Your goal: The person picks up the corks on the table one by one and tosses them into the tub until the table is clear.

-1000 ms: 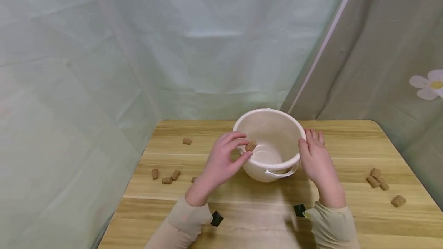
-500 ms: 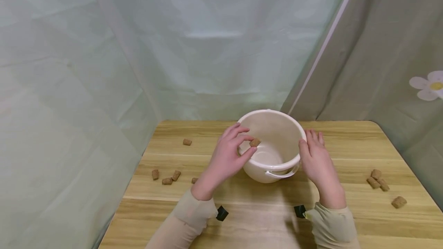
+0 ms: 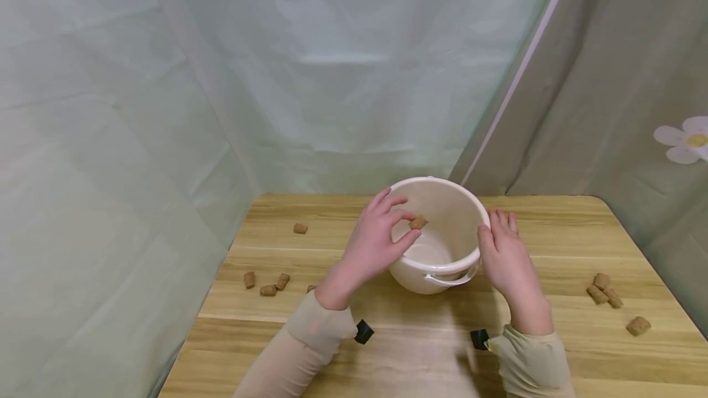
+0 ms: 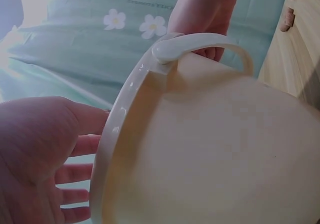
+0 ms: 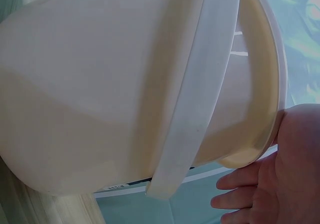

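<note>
A short brown cork [image 3: 418, 222] is pinched between the thumb and index finger of my left hand [image 3: 378, 239], over the mouth of a white bucket [image 3: 423, 278]. In the left wrist view the bucket's rim [image 4: 114, 119] hides the fingertips and the cork. My right hand [image 3: 507, 263] rests against the bucket's right side, its thumb at the rim. Its fingers look straight in the right wrist view, where the bucket's handle [image 5: 200, 94] hangs across the outer wall. The visible part of the bucket's inside shows bare white.
Several loose corks [image 3: 268, 290] lie on the left of the wooden table [image 3: 409, 361], one of them partly behind my left forearm. More corks [image 3: 603, 290] lie at the right. Dark blocks [image 3: 363, 331] show beside both sleeves. Fabric curtains [image 3: 354, 78] stand behind the table.
My left hand has moved right and slightly away from me, carrying the cork from near the bucket's left rim to over its opening. The right hand stays in place.
</note>
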A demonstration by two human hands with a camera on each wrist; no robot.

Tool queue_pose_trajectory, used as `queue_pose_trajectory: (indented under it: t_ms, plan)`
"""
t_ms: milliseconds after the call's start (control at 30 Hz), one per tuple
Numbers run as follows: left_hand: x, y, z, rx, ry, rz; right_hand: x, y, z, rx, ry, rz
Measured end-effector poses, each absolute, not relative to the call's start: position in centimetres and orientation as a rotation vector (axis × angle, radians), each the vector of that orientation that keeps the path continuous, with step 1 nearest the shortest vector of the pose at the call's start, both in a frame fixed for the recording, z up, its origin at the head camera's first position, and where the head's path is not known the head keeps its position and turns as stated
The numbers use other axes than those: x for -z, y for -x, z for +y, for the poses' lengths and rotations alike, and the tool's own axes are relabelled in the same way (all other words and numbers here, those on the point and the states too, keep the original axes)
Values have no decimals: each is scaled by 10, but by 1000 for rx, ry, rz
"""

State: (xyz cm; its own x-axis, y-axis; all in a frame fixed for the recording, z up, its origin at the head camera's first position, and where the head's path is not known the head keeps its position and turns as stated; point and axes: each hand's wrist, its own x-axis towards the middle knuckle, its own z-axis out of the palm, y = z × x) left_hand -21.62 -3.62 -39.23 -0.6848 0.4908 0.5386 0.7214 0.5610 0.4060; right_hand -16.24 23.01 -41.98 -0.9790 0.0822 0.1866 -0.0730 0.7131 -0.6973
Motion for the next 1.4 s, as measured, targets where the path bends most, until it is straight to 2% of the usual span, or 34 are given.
queue_pose_trajectory:
  t_ms: [1400]
  plan:
    - [394, 220, -35, 869, 981, -2443, 419, 170, 225, -1114, 8, -2725]
